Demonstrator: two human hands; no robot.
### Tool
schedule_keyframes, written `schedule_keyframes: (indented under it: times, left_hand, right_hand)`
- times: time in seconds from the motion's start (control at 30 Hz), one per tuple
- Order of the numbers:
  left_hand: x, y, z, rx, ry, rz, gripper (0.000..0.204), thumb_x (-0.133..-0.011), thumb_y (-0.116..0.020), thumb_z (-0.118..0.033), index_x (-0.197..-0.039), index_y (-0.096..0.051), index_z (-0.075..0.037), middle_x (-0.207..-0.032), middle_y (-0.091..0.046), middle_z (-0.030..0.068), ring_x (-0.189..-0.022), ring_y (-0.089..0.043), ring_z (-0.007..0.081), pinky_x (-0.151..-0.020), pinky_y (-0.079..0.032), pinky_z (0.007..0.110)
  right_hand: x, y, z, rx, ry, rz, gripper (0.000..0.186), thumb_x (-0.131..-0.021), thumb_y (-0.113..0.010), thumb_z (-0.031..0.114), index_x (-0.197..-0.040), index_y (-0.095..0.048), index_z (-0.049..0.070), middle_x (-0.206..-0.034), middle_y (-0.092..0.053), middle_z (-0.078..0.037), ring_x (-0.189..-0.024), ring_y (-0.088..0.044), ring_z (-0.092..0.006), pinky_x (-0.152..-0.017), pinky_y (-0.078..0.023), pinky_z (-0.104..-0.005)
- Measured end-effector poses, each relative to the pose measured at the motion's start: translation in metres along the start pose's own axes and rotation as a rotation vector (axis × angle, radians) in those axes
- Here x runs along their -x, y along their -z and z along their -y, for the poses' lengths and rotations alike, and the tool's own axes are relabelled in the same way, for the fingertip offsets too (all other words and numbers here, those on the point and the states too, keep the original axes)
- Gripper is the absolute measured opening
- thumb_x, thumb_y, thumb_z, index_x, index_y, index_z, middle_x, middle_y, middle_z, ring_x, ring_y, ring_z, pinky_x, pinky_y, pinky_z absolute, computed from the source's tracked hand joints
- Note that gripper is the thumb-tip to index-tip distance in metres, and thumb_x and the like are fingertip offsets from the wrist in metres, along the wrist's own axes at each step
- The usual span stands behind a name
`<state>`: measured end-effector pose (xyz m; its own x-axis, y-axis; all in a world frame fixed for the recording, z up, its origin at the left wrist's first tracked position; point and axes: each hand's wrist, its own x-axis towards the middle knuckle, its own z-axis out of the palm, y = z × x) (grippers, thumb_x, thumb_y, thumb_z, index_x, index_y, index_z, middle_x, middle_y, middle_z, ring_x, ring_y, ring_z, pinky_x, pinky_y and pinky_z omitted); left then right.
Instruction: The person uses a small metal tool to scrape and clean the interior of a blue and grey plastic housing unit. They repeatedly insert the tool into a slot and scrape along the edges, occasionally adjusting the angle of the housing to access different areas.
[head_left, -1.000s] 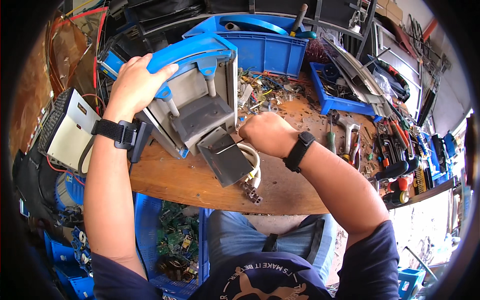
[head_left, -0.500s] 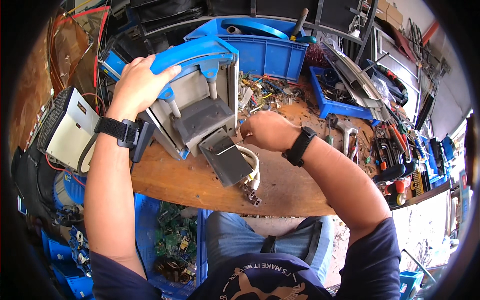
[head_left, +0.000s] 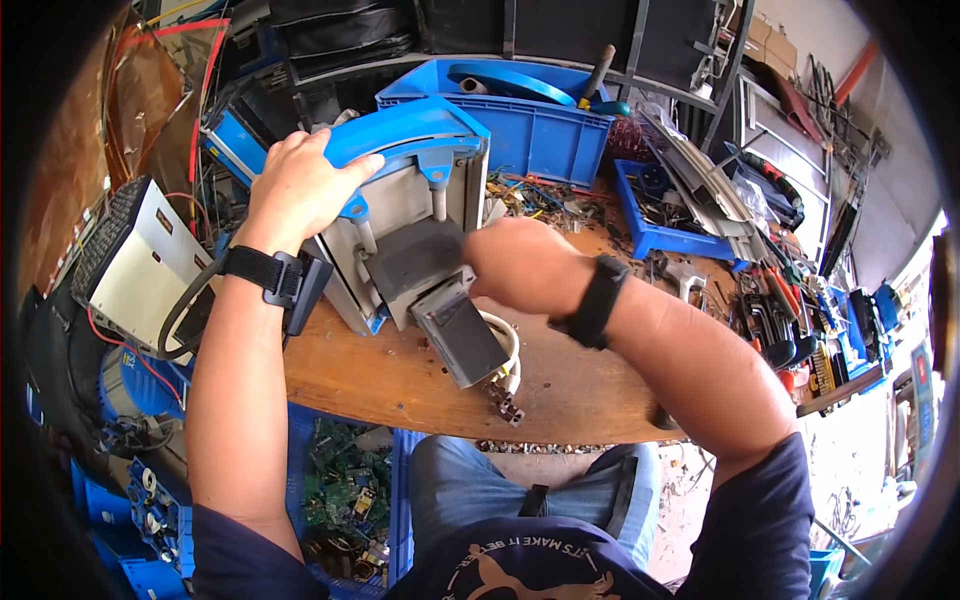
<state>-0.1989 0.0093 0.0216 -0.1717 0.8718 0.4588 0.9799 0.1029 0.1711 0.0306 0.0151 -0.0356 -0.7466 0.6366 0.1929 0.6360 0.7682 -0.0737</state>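
My left hand (head_left: 312, 190) grips the curved blue top edge (head_left: 405, 130) of an upright metal device, thumb on the near face and fingers over the far side. Two light posts join blue brackets to a dark grey metal box (head_left: 415, 255) on that device. From its lower side a dark metal flap (head_left: 462, 340) hangs tilted over the bench. My closed right hand (head_left: 525, 265) is against the box's right side, just above the flap; whatever it holds is hidden by the fingers. A white cable (head_left: 515, 350) with a brown terminal block (head_left: 505, 405) lies beside the flap.
The wooden bench (head_left: 590, 390) carries scrap wires (head_left: 560, 200) at the back. Behind stands a large blue crate (head_left: 540, 135); a small blue tray (head_left: 670, 235) and hand tools (head_left: 785, 310) lie right. Below, a blue crate holds circuit boards (head_left: 345, 490). A cream box (head_left: 150, 240) stands left.
My right hand has turned and moved slightly left, closer to the dark box. A thin bright shaft that showed at its fingers is now hidden. My left hand keeps its grip.
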Motion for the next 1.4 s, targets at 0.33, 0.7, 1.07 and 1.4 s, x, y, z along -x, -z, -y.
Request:
schedule_keyframes:
  times: [0.33, 0.7, 1.07, 1.4]
  left_hand:
    - [0.0, 0.001, -0.004, -0.009, -0.04, 0.012, 0.08, -0.082, -0.061, -0.058, -0.134, -0.049, 0.002, -0.13, -0.053, 0.0198, -0.124, -0.047, 0.034, -0.103, -0.039, 0.042]
    - [0.003, -0.002, -0.005, -0.012, -0.038, -0.004, 0.079, -0.083, -0.061, -0.057, -0.133, -0.05, 0.003, -0.131, -0.053, 0.0187, -0.124, -0.048, 0.0346, -0.102, -0.04, 0.043]
    - [0.0, -0.002, -0.004, 0.008, -0.068, -0.022, 0.082, -0.083, -0.061, -0.058, -0.132, -0.05, 0.006, -0.132, -0.052, 0.0212, -0.124, -0.048, 0.0355, -0.104, -0.039, 0.041]
    - [-0.001, -0.001, -0.004, 0.049, -0.065, 0.007, 0.083, -0.083, -0.063, -0.055, -0.132, -0.048, 0.01, -0.131, -0.053, 0.0247, -0.124, -0.048, 0.0361, -0.106, -0.036, 0.04]
  right_hand:
    - [-0.052, 0.035, 0.125, 0.22, 0.155, 0.639, 0.035, -0.064, -0.078, 0.022, -0.099, -0.073, 0.015, -0.097, -0.072, -0.002, -0.088, -0.069, -0.0212, -0.07, -0.055, -0.0369]
    - [-0.05, 0.034, 0.111, 0.238, 0.258, 0.424, 0.022, -0.076, -0.066, 0.019, -0.091, -0.075, 0.006, -0.09, -0.072, -0.01, -0.085, -0.069, -0.0289, -0.071, -0.055, -0.0388]
    - [0.035, -0.012, -0.009, 0.17, 0.097, 0.079, 0.012, -0.077, -0.062, 0.017, -0.077, -0.07, 0.008, -0.076, -0.067, -0.014, -0.076, -0.067, -0.0336, -0.068, -0.053, -0.0435]
    - [0.049, -0.051, -0.025, 0.159, 0.152, -0.044, 0.012, -0.079, -0.056, 0.013, -0.085, -0.065, 0.009, -0.073, -0.066, -0.01, -0.074, -0.068, -0.0288, -0.065, -0.054, -0.0388]
